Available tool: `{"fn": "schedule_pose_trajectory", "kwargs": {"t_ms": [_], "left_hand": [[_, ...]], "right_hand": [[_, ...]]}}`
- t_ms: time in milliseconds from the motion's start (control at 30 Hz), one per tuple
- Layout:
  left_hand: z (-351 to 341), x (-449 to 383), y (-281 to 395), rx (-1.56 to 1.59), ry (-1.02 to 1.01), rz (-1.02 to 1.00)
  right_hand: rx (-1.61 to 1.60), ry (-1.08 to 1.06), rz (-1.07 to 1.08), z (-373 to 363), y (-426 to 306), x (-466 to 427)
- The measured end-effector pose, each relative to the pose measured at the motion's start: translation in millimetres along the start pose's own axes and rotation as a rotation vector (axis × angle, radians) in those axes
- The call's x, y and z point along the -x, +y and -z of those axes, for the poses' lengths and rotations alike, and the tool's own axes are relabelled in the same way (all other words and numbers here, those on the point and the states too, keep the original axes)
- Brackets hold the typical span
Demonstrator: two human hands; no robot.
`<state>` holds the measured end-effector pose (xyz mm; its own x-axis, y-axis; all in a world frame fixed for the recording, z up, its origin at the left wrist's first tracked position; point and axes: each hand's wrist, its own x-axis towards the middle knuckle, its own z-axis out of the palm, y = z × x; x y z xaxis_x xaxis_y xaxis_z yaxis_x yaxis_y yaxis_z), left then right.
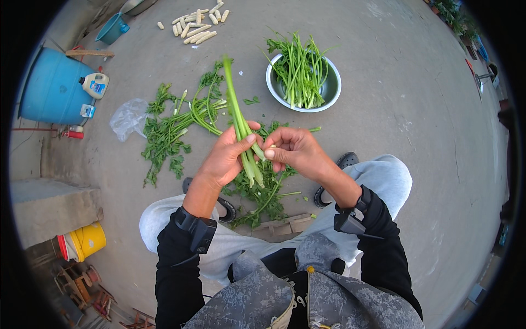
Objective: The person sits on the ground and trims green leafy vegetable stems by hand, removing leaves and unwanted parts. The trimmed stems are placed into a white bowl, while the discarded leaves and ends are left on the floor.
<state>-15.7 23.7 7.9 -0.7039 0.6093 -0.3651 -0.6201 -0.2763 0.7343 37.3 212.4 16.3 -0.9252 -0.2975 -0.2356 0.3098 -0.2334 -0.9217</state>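
My left hand (226, 154) is closed around a small bunch of green celery stalks (234, 98), cut ends towards me, thumb across them. At the base of one stalk, my right hand (294, 152) pinches with thumb and forefinger; a small pale piece shows between the fingers. Beyond my hands, a metal basin (337, 84) holds bare-looking celery stalks (302, 74). Leafy celery (168, 127) lies on the ground to the left. More celery leaves (267, 197) are heaped between my feet, partly under my hands.
A clear plastic bag (129, 119) lies beside the left celery. Corn cobs (197, 28) are scattered at the far side. A blue barrel (55, 86), a white jug (95, 85), a teal bucket (111, 29) and a yellow bucket (91, 240) stand along the left.
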Motion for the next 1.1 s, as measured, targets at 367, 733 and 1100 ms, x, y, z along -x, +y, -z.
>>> {"fn": "schedule_pose_trajectory", "kwargs": {"t_ms": [367, 733, 1100], "left_hand": [[-10, -4, -17, 0.015, 0.002, 0.074], [-4, -7, -2, 0.376, 0.038, -0.053], [16, 4, 10, 0.296, -0.035, -0.027]], "right_hand": [[0.153, 0.161, 0.024, -2, 10, -3], [0.241, 0.424, 0.211, 22, 20, -26], [0.08, 0.638, 0.437, 55, -12, -22]]}}
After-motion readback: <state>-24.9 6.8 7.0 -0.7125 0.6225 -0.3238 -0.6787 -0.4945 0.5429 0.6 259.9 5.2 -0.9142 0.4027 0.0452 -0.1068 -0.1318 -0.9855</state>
